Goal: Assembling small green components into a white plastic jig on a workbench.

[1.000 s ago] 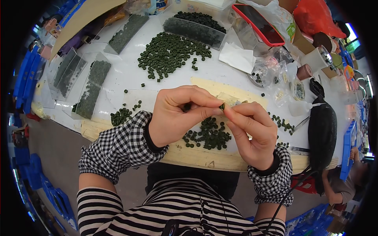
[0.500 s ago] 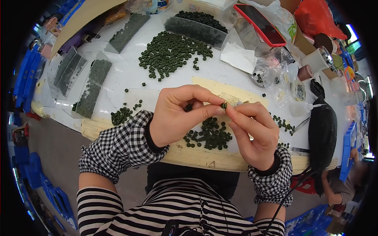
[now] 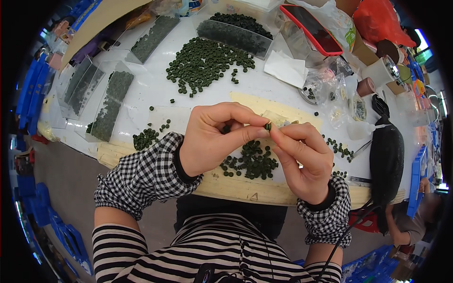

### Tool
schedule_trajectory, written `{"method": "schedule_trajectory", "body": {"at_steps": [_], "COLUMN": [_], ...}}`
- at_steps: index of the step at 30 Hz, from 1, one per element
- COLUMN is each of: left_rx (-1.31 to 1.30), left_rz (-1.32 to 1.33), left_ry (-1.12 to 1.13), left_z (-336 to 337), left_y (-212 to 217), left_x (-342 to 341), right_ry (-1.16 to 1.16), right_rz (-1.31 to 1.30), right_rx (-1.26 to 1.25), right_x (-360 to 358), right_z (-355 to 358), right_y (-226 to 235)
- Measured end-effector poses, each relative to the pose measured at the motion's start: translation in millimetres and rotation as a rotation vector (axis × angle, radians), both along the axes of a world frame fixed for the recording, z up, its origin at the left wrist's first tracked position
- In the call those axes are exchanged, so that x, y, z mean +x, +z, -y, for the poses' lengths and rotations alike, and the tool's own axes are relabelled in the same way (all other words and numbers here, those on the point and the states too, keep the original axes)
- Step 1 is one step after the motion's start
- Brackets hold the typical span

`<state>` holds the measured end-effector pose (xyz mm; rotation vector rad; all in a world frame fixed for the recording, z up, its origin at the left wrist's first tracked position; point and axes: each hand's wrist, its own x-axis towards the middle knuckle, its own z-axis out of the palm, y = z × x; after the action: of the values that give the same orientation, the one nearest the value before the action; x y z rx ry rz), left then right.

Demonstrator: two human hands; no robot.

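Fingertips of both my hands meet on a small dark green round piece (image 3: 268, 126), held between them above the table. My left hand (image 3: 203, 139) pinches it between thumb and index finger; another dark piece (image 3: 226, 129) shows within the curl of its fingers. From the other side, my right hand (image 3: 306, 153) closes thumb and index finger on the same piece. Beneath the hands lies a pile of similar dark green round pieces (image 3: 255, 161). A smaller heap (image 3: 145, 138) sits by my left sleeve, and more pieces (image 3: 339, 148) lie scattered beyond my right hand.
A large spread of green pieces (image 3: 203, 63) covers the table's far middle, before a clear box (image 3: 236, 37) of them. Other clear boxes (image 3: 112, 106) stand at left. A red-cased phone (image 3: 314, 29), white paper (image 3: 285, 69) and a black elongated object (image 3: 387, 158) are towards the right.
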<state>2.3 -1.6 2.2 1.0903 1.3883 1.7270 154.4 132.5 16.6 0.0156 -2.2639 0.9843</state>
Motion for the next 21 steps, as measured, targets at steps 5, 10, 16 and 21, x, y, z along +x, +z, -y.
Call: {"method": "schedule_trajectory", "body": {"at_steps": [5, 10, 16, 21], "left_rx": [-0.036, 0.013, 0.052, 0.045], "left_rz": [-0.008, 0.002, -0.031, -0.033], "left_ry": [0.002, -0.014, -0.018, -0.029], "left_z": [0.5, -0.8, -0.9, -0.6], "left_y": [5.0, 0.2, -0.7, 1.4], "left_x": [0.3, -1.1, -2.1, -3.0], "right_ry": [-0.014, -0.031, -0.040, -0.027], "right_rz": [-0.007, 0.004, 0.001, -0.008], "right_rx": [0.003, 0.008, 0.015, -0.003], "right_x": [0.5, 0.8, 0.5, 0.5], "right_z": [0.0, 0.4, 0.6, 0.3], "right_y": [0.8, 3.1, 3.2, 0.8]}}
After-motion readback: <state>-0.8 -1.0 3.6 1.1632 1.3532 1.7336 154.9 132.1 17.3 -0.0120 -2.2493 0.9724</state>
